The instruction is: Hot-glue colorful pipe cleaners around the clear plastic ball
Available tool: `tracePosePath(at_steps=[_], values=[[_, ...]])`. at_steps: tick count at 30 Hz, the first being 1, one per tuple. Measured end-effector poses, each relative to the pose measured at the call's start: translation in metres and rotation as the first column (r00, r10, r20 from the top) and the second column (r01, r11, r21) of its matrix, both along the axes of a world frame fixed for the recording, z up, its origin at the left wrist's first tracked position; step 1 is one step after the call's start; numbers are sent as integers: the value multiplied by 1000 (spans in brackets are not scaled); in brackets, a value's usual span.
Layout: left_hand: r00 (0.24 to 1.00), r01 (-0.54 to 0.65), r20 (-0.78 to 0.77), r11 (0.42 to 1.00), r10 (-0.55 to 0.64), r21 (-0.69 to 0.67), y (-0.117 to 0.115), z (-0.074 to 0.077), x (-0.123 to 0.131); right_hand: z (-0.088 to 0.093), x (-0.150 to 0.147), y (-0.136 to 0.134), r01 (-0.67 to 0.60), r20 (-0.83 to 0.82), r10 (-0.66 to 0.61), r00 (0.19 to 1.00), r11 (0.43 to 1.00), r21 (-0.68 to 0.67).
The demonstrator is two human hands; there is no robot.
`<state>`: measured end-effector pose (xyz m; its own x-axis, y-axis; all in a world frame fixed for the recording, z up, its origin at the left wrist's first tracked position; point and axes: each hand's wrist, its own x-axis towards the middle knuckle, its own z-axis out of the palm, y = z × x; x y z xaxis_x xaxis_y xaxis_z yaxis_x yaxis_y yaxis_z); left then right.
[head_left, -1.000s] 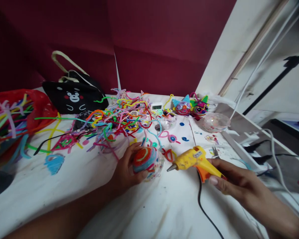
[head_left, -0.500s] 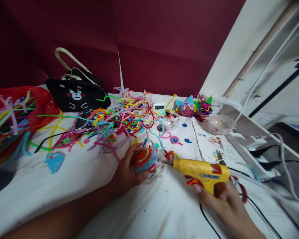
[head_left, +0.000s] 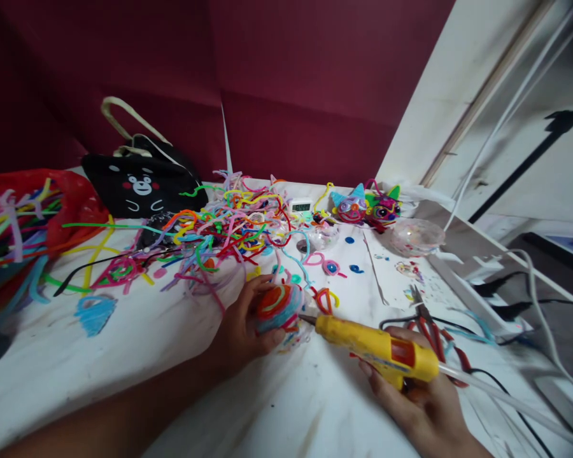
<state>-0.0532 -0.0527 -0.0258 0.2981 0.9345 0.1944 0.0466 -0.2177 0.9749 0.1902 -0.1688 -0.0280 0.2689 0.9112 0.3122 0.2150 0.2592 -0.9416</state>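
My left hand point(head_left: 241, 331) is wrapped round a ball point(head_left: 281, 308) covered in orange, blue and pink pipe cleaner, its lower right part clear. My right hand point(head_left: 415, 394) grips a yellow hot glue gun point(head_left: 379, 346) by its handle. The metal nozzle points left and meets the ball's right side; whether it touches cannot be told. A clear glue stick point(head_left: 487, 385) sticks out of the gun's back. Behind the ball lies a red and yellow pipe cleaner shape point(head_left: 325, 300). Red-handled pliers point(head_left: 430, 327) rest beyond my right hand.
A heap of pipe cleaners point(head_left: 239, 222) covers the back middle. Two decorated balls with ears, one blue-eared point(head_left: 351, 205) and one green-eared point(head_left: 384, 207), stand behind a clear bowl point(head_left: 417, 236). At left are a black bag point(head_left: 138, 184), a red bag point(head_left: 74, 207) and a blue woven piece point(head_left: 95, 313).
The glue gun has moved left and tilted, bringing its nozzle to the ball's side. The pliers and glue stick show more fully. My left hand keeps its hold.
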Motion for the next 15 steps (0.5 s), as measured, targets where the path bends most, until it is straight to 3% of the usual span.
tracePosePath(at_steps=[5, 9, 15], values=[[999, 27, 32, 999, -27, 22, 2, -4, -2, -5, 2, -2, -14, 144, -1, 990, 995, 101], [999, 42, 33, 999, -42, 9, 1, -4, -3, -5, 0, -3, 13, 209, -27, 977, 998, 66], [1000, 24, 15, 1000, -24, 8, 0, -3, -1, -11, 3, -6, 38, 345, -77, 935, 992, 117]])
